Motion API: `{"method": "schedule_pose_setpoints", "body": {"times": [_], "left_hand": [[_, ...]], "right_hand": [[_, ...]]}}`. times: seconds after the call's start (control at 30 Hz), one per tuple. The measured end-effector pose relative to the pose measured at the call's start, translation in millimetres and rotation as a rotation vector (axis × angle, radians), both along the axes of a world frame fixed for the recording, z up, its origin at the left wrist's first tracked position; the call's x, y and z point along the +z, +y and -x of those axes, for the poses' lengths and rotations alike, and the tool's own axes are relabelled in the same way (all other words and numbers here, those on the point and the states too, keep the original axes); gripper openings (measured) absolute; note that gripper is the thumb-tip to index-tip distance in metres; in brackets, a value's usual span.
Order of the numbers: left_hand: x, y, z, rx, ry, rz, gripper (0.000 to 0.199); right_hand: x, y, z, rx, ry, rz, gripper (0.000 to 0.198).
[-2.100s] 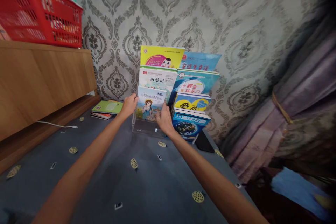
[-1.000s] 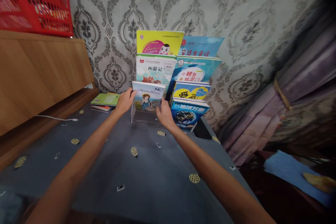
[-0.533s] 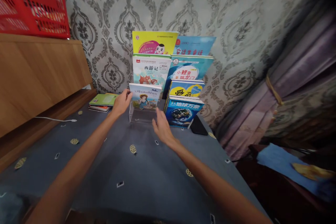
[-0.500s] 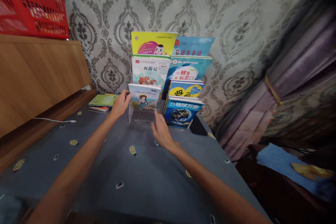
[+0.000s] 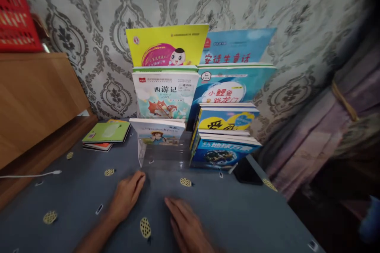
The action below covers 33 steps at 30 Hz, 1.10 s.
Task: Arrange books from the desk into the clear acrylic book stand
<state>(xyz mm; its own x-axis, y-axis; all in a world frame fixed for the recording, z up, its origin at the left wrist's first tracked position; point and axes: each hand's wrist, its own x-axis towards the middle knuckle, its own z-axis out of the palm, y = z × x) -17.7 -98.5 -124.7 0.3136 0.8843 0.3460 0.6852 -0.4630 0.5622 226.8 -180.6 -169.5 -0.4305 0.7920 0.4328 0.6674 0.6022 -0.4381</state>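
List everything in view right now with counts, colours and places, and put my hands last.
Left-column book covers: three, yellow, white, pale blue, centre
Right-column book covers: four, light blue, teal, yellow-and-blue, dark blue, beside them
Clear stand: at least one, transparent, below the left-column covers
Booklet stack: several, green topmost, left on table
Flat object: one, black, right of books
Cable: one, white, far left
Table covering: one, blue-grey, pineapple print, foreground
Basket: one, red, atop cabinet
Cabinet: one, brown, left
Wallpaper: one stretch, grey patterned, behind
Curtain: one, mauve, right
Blurred item: one, blue, lower right
Left hand: one, bare, before the stand
Right hand: one, bare, bottom centre
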Motion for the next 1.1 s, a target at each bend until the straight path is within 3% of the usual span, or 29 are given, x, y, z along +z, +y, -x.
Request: {"method": "schedule_pose_setpoints", "body": {"times": [0.3, 0.47, 0.73, 0.87, 1.1], "left_hand": [[2.1, 9, -4, 0.065, 0.248, -0.070, 0.029], [2.0, 16, 3, 0.204, 0.319, -0.087, 0.028], [32.6, 73, 62, 0.525, 0.361, -0.151, 0.040], [30.7, 101, 78, 0.536, 0.410, -0.132, 0.051], [21.3, 139, 85, 0.513, 0.460, -0.095, 0.053]], "right_hand": [[22, 4, 5, 0.063, -0.027, -0.016, 0.047], [27, 6, 8, 0.092, 0.013, -0.057, 0.042], [34, 1, 16, 0.067, -0.138, -0.083, 0.036], [38, 1, 17, 0.048, -0.156, -0.110, 0.035], [37, 3, 14, 0.046, -0.104, -0.088, 0.037]]}}
